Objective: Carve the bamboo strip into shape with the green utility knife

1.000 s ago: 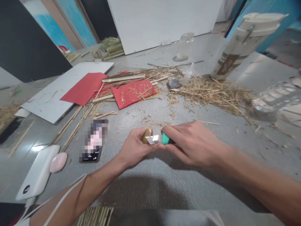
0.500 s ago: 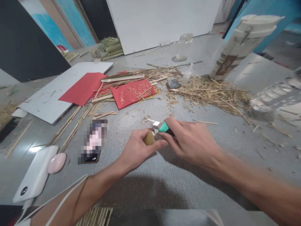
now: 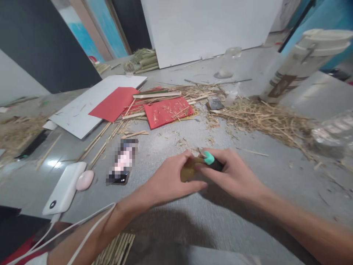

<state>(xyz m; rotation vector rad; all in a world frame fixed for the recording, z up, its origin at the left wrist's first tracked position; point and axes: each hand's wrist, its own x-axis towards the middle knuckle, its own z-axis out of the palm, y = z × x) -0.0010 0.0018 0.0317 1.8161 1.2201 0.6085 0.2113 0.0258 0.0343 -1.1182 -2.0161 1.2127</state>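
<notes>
My left hand [image 3: 168, 180] is closed around a short yellow-green piece [image 3: 188, 173] that looks like cut bamboo or reed stem. In my right hand [image 3: 238, 178] is a utility knife [image 3: 214, 161] with a black and green handle. Its metal end lies against or just over the top of the piece, and the blade tip is blurred. My right thumb appears to touch the piece too. Both hands are close together above the grey table [image 3: 162, 213], and fingers hide part of the piece.
Red paper [image 3: 168, 110] with shavings and a white board [image 3: 79, 117] lie beyond my hands. A pile of straw [image 3: 264, 119], a tumbler [image 3: 292, 77] and a clear plastic bottle [image 3: 333, 134] are at right. A phone [image 3: 122, 162] and a white power bank [image 3: 64, 187] lie at left.
The knife has come down from beside the piece onto its top, and my hands have drawn together. The piece is turned more lengthwise. The whole view has swung a little left.
</notes>
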